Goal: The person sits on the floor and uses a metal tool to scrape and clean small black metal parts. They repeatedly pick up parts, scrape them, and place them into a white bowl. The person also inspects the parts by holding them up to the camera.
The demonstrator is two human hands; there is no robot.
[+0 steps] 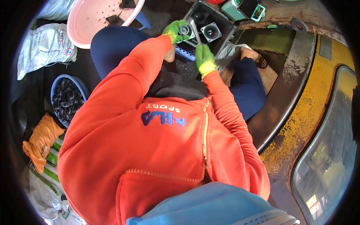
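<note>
My left hand (175,33), in a green glove, is closed on a square-flanged part (185,30) with a round, shiny centre. My right hand (205,59), also green-gloved, is closed around a long, pale grey tool (195,31); its exact kind is unclear. The tool stands upright in view, its upper end close beside the part. Both hands are at the near side of a dark crate (229,33). Inside the crate lies another square part (211,32) with a dark, funnel-like middle. A blue perforated basket (186,53) shows below the hands.
At upper left stands a pink basin (87,28); below it, a blue tub (84,87) holds many black round pieces. White sacks (41,47) and an orange bag (44,137) line the left. A rusty yellow machine body (300,112) borders the right. A teal container (233,10) stands beyond the crate.
</note>
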